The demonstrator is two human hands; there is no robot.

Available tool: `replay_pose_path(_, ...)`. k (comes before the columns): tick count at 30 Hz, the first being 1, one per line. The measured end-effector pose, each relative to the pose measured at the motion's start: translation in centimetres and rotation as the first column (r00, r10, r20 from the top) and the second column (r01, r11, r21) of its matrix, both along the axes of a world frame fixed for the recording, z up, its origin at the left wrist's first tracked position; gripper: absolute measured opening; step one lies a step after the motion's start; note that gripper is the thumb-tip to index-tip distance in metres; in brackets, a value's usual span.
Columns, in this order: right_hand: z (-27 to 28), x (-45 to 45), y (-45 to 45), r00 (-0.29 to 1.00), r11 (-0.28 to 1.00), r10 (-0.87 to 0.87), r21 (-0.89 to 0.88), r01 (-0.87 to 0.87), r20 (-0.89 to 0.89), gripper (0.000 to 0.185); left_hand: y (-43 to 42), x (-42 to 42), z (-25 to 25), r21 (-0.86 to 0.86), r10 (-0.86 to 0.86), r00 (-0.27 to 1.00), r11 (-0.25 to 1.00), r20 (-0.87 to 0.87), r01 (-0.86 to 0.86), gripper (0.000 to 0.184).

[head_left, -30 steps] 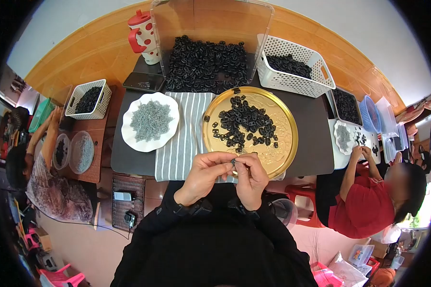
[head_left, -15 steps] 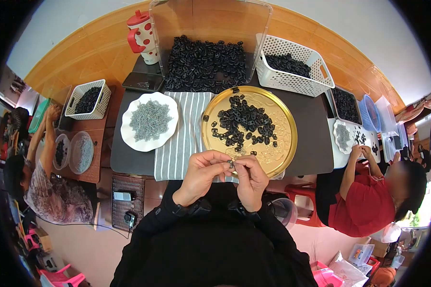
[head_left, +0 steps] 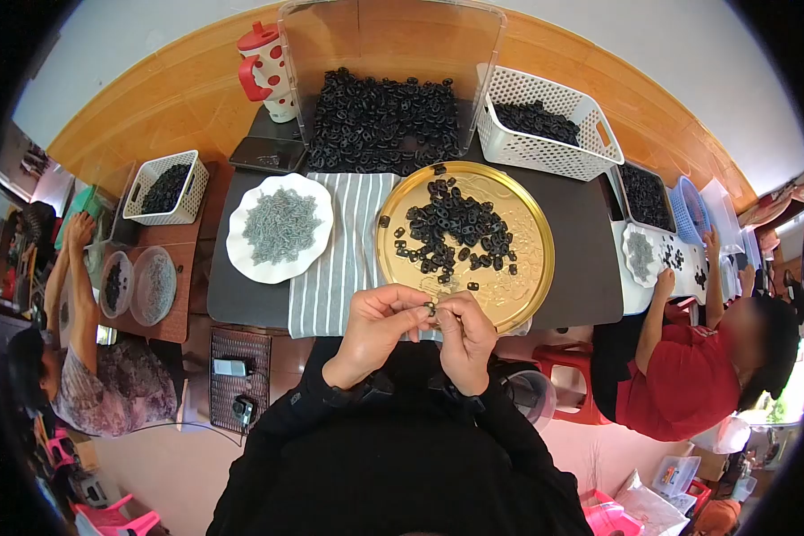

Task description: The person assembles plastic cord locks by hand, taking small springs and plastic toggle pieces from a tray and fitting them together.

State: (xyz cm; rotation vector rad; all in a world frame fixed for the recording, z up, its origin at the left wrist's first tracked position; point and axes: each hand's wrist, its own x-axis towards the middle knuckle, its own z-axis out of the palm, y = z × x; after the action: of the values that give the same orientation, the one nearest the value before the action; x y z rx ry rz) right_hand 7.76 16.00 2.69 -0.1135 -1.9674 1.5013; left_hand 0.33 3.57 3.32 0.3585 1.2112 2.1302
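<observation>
A small black piece (head_left: pixel 431 308) is pinched between the thumb and forefinger of my left hand (head_left: pixel 375 330), over the front edge of the gold tray (head_left: pixel 518 299). My right hand (head_left: pixel 465 335) is closed, its fingertips right beside that piece; whether they grip it or something tiny is hidden. Many black pieces (head_left: pixel 456 219) lie heaped on the tray. Left of it, a striped cloth (head_left: pixel 330 290) is spread on the dark table, partly under the tray. A white scalloped plate (head_left: pixel 239 255) holds a pile of small grey pieces (head_left: pixel 281 225).
Behind stand a clear bin (head_left: pixel 482 98) of black pieces, a white basket (head_left: pixel 545 159), a phone (head_left: pixel 268 154) and a red-and-white tumbler (head_left: pixel 268 76). Two other people work at the sides, one at the left table (head_left: pixel 174 313), one in red (head_left: pixel 688 384) at the right.
My hands have shifted slightly left, and the black piece shows more clearly between the fingertips. The person in red has moved their hands apart; the left person's hands and body have shifted.
</observation>
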Motion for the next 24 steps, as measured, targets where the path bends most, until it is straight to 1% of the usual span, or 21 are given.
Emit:
replay_pose_path(4,0.0,0.1,0.2,1.000,0.999,0.010,0.035,-0.010,-0.007,0.003,-0.1,0.1,0.3,-0.025,0.001,0.999,1.000,-0.044,-0.002,0.013)
replay_pose_path(6,0.1,0.0,0.4,0.999,0.993,0.028,0.119,-0.024,-0.034,0.004,-0.2,0.2,0.5,-0.051,-0.004,0.998,0.999,-0.063,0.000,0.013)
replay_pose_path(7,0.2,0.0,0.5,0.999,0.993,0.028,0.120,-0.024,-0.034,0.004,-0.2,0.2,0.6,-0.076,-0.009,0.996,0.997,-0.084,0.002,0.014)
replay_pose_path(8,0.4,0.0,0.6,0.999,0.985,0.031,0.168,-0.025,-0.034,0.005,-0.3,0.2,0.5,-0.075,-0.008,0.996,0.997,-0.084,0.002,0.014)
replay_pose_path(9,0.5,0.0,0.7,0.999,0.976,0.034,0.215,-0.026,-0.033,0.006,-0.3,0.3,0.4,-0.101,-0.007,0.993,0.995,-0.119,-0.005,0.014)
replay_pose_path(10,0.6,0.0,0.8,0.999,0.976,0.035,0.216,-0.027,-0.034,0.006,-0.3,0.3,0.3,-0.126,-0.006,0.988,0.992,-0.154,-0.014,0.014)
replay_pose_path(13,0.6,-0.1,0.9,0.997,0.969,0.075,0.239,-0.068,-0.020,0.007,-0.3,0.4,0.3,-0.124,-0.008,0.984,0.992,-0.176,-0.014,0.014)
replay_pose_path(19,0.1,-0.2,1.4,0.992,0.963,0.124,0.236,-0.128,0.029,0.006,-0.3,0.3,-0.2,-0.150,0.005,0.987,0.988,-0.162,-0.030,0.015)
replay_pose_path(20,0.0,-0.1,1.7,0.984,0.973,0.165,0.155,-0.174,0.066,0.005,-0.3,0.1,-0.4,-0.150,0.005,0.987,0.988,-0.163,-0.030,0.015)
replay_pose_path(21,0.0,0.1,1.9,0.973,0.974,0.207,0.071,-0.215,0.100,0.006,-0.2,0.0,-0.5,-0.081,-0.023,0.996,0.997,-0.081,0.016,0.017)
replay_pose_path(22,0.1,0.1,2.2,0.973,0.974,0.206,0.073,-0.214,0.102,0.006,0.0,-0.1,-0.6,-0.006,-0.057,0.998,0.998,-0.001,0.057,0.020)
replay_pose_path(23,0.4,0.2,2.4,0.979,0.985,0.172,-0.019,-0.171,0.108,0.009,0.0,-0.3,-0.6,-0.005,-0.059,0.998,0.998,0.001,0.059,0.020)
replay_pose_path(24,0.7,0.3,2.6,0.984,0.986,0.137,-0.110,-0.124,0.117,0.013,-0.1,-0.5,-0.4,0.034,-0.129,0.987,0.991,0.099,0.126,0.023)
